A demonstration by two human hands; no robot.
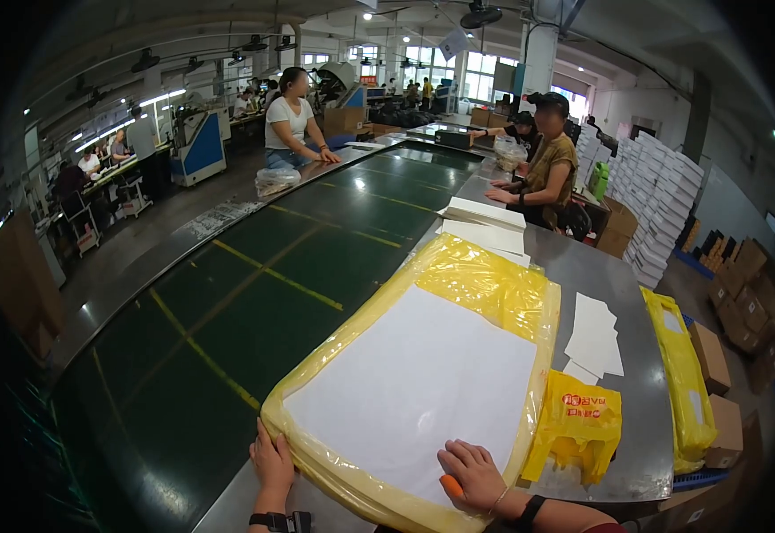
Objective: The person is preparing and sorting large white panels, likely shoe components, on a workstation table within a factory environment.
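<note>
A large stack of white sheets (405,391) lies on the table in front of me, with a clear yellow plastic wrap (485,284) around its sides and over its far end. My left hand (272,460) grips the near left corner of this wrapped stack. On the near part of the white top rests my right hand (473,475), its fingers curled. A small orange object (451,486) shows under that hand, by the thumb; most of it is hidden, so its kind is unclear.
Right of the stack lie a yellow plastic bag (576,426) and loose white cards (593,333). White sheets (485,222) are piled beyond. A green conveyor belt (254,302) runs along the left. Two people (294,124) (552,164) stand across the belt's sides; cartons (747,284) fill the right.
</note>
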